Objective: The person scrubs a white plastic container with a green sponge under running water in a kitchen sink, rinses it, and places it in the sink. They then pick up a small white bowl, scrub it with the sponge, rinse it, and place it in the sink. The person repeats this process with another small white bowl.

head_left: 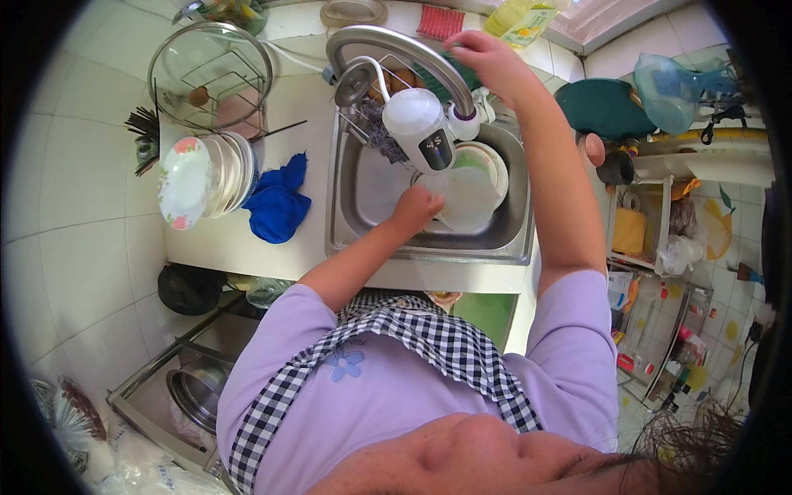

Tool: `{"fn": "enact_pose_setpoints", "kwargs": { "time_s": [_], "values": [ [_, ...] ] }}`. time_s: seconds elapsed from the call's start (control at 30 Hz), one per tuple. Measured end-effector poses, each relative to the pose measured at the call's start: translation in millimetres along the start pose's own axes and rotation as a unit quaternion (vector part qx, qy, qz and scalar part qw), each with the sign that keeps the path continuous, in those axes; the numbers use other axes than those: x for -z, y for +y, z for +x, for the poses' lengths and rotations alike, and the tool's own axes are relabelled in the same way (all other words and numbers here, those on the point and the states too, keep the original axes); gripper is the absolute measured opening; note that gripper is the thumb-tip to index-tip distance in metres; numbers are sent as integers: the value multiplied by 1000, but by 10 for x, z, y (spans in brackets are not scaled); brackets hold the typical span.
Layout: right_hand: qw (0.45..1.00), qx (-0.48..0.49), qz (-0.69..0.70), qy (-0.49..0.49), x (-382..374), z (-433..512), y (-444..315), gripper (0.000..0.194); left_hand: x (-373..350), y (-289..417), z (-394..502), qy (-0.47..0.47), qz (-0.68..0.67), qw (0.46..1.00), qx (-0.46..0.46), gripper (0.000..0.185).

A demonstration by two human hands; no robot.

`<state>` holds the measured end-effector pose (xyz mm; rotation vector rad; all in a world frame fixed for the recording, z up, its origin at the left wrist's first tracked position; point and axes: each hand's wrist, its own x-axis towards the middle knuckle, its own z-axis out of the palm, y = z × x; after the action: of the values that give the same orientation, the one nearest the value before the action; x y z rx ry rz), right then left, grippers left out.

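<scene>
My left hand (417, 210) is in the stainless steel sink (362, 198), closed at the edge of a translucent whitish dish (467, 199). Under and behind that dish lie white plates or bowls (500, 170), one with a green pattern. My right hand (486, 62) reaches past the tap to the back right of the sink. Its bent fingers are over a dark green ribbed item (455, 77); whether they grip it is unclear. Between my hands stands a white electric tap (411, 117) with a lit display and a curved metal spout (396, 36).
Left of the sink are a blue cloth (279, 201), stacked plates (185, 182) and a glass lid (210, 55) on a wire rack. A grey scourer (380, 133) hangs by the sink's back edge. A yellow liquid bottle (516, 21) and red sponge (440, 22) are behind.
</scene>
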<state>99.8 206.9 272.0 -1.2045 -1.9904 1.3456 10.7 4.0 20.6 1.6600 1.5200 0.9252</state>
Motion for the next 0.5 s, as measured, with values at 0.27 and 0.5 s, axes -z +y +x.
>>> {"fn": "enact_pose_setpoints", "kwargs": {
  "time_s": [0.27, 0.5],
  "values": [
    [998, -43, 38, -25, -2, -31, 154, 35, -32, -32, -108, 28, -211, 976, 37, 39],
    [948, -92, 32, 302, -17, -1399, 1489, 42, -199, 171, 95, -21, -108, 993, 30, 28]
  ]
}}
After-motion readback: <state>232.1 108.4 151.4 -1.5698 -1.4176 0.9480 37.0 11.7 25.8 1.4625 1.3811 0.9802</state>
